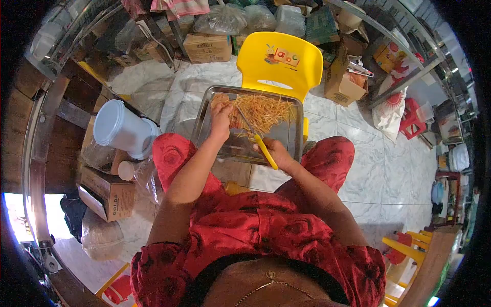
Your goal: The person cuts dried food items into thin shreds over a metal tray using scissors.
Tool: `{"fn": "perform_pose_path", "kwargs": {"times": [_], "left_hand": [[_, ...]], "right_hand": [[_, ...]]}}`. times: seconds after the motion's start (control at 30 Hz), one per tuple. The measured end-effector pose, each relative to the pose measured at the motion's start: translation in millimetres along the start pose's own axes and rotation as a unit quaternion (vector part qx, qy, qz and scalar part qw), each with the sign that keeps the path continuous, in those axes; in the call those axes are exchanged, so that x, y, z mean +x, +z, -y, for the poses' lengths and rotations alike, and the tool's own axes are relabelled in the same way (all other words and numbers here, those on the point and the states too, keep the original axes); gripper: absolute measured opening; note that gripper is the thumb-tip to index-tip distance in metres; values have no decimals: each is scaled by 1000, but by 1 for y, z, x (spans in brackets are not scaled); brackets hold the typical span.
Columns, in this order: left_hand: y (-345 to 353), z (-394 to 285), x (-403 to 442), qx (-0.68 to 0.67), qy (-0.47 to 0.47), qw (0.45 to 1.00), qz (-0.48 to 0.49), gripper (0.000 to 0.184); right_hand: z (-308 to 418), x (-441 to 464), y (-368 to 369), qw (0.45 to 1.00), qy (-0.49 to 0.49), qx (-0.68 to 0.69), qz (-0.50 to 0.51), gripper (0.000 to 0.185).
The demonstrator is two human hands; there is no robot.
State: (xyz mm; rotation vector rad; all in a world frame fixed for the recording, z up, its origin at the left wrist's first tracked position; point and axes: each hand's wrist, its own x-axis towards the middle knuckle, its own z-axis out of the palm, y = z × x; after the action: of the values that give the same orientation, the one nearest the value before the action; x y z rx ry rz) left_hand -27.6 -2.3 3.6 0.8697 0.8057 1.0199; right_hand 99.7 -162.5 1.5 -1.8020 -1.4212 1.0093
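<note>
A metal tray (204, 128) rests on a small yellow chair (250, 64) in front of my knees. Across it lies a heap of thin, dry, orange-brown strands (268, 110). My left hand (221, 120) is closed over a bunch of these strands at the tray's left side. In my right hand (279, 152) is a pair of scissors (263, 148) with yellow handles. Their metal blades point up and left into the strands, beside my left fingers. How far the blades are apart I cannot tell.
To the left, a pale blue bucket (113, 125) lies tilted near an open cardboard box (110, 197). Another cardboard box (207, 48) sits behind the chair. On the right are an open carton (343, 84), a white sack (389, 115) and a red plastic stool (410, 120).
</note>
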Motion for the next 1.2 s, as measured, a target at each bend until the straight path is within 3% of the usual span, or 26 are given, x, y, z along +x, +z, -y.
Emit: {"fn": "perform_pose_path", "kwargs": {"times": [0.1,0.2,0.27,0.43,0.8,0.97,1.2], "left_hand": [[2,-4,-3,-15,-4,1000,-7,9],[-8,9,5,7,12,1000,13,11],[-16,22,11,56,22,998,36,23],[-16,29,11,43,0,998,39,20],[-13,25,8,8,-10,999,37,18],[-15,26,9,13,-53,998,15,20],[-19,36,13,11,-18,1000,6,18]], "right_hand": [[5,-3,3,998,-63,12,-27,36],[-6,0,11,997,-70,22,-27,37],[-6,1,11,997,-70,11,-31,38],[-9,2,12,995,-87,-24,-51,42],[3,-3,3,997,0,-55,-50,45],[-3,-1,10,995,-27,-73,-64,47],[-6,1,8,993,-16,-104,-57,47]]}}
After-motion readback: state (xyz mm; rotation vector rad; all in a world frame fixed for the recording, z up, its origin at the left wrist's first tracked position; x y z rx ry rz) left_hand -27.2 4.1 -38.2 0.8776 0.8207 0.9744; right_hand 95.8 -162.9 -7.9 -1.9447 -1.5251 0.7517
